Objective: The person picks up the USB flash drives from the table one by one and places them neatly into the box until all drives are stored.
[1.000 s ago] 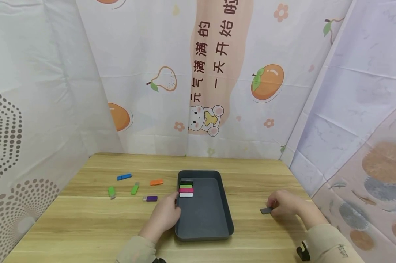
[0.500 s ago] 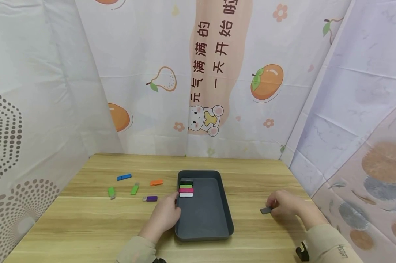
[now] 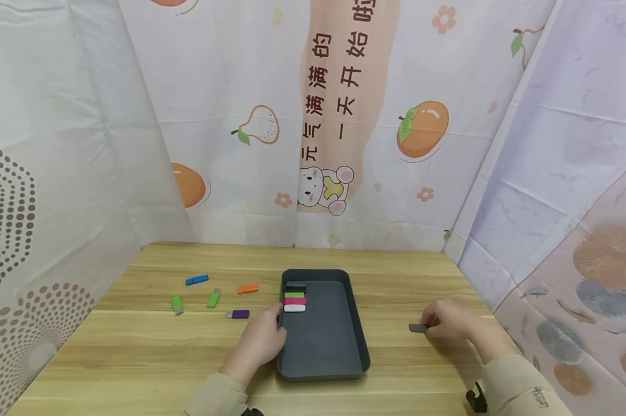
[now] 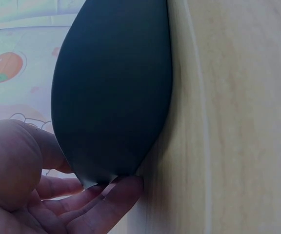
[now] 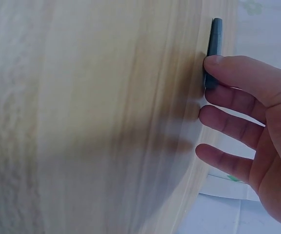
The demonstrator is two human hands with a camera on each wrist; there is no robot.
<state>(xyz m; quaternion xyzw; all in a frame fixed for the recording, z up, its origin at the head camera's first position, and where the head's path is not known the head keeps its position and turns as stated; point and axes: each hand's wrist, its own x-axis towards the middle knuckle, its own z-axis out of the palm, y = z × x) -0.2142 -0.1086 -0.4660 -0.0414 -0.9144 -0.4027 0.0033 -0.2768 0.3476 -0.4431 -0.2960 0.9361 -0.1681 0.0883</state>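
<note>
My left hand (image 3: 262, 341) grips the left wall of the dark grey tray (image 3: 358, 323); in the left wrist view its fingers (image 4: 101, 207) touch the tray wall (image 4: 113, 92). Low over the table, right of the tray, my right hand (image 3: 448, 321) pinches a dark grey USB stick (image 3: 418, 327). The right wrist view has that stick (image 5: 216, 34) between thumb and index finger, the other fingers loosely spread. Lined up in the tray's far left corner are a black USB stick (image 3: 295, 288), a green one (image 3: 294, 294), a pink one (image 3: 294, 301) and a white one (image 3: 294, 308).
Left of the tray lie a blue USB stick (image 3: 196, 279), an orange one (image 3: 248, 288), a purple one (image 3: 237, 314) and two green ones, the nearer-left green stick (image 3: 177, 304) and the other green stick (image 3: 214, 299). A printed curtain (image 3: 240, 190) hangs behind the wooden table (image 3: 136, 346).
The grey USB stick in my right hand has turned slightly, its free end shifting a little left and away from me. My left hand and the tray stay in place.
</note>
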